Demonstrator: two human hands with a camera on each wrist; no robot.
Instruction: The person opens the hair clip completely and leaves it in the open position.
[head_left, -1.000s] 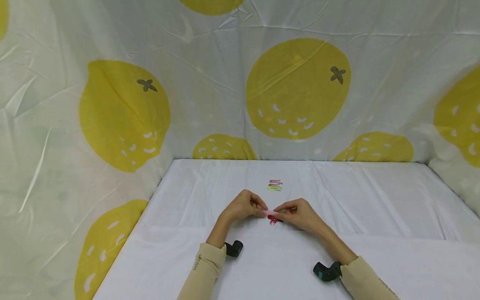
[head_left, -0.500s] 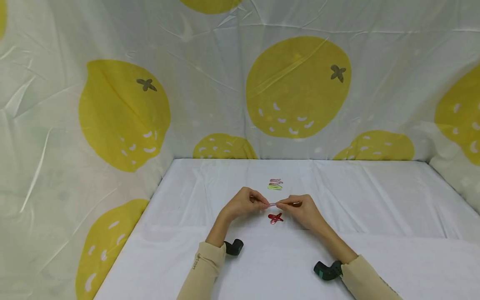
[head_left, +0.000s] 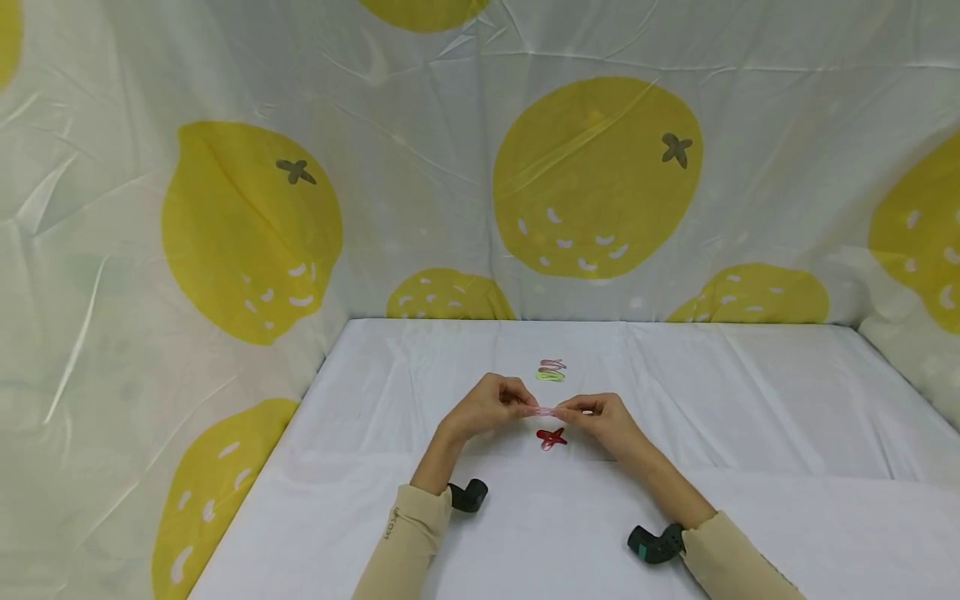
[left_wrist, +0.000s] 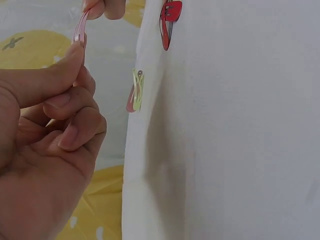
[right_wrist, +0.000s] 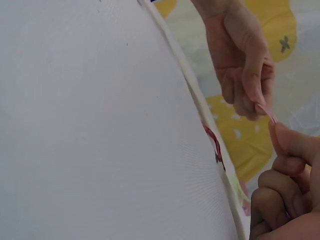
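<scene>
As we read from the left, a lemon-print curtain (head_left: 82,417) meets the table (head_left: 315,525) along its slanting left edge, with a broad stretch of white cloth before a tan left sleeve (head_left: 405,533), cut off below. Past a black wrist camera (head_left: 469,496), we find the left hand (head_left: 487,408), its thumb and fingers pinching a slim pink clip (head_left: 546,412) raised above the table between both hands; fingertips hide its ends. On the cloth, just nearer us than that clip, lie crossed red clips (head_left: 551,438); farther back is a small pink-and-green group of clips (head_left: 551,371), its shapes hard to separate and partly covered in the right wrist view. The right hand (head_left: 606,423) pinches the raised clip's other end. Beyond a second wrist camera (head_left: 656,544) and the right sleeve (head_left: 735,558), also cropped, cloth spreads widely toward the table's slanting right edge.
</scene>
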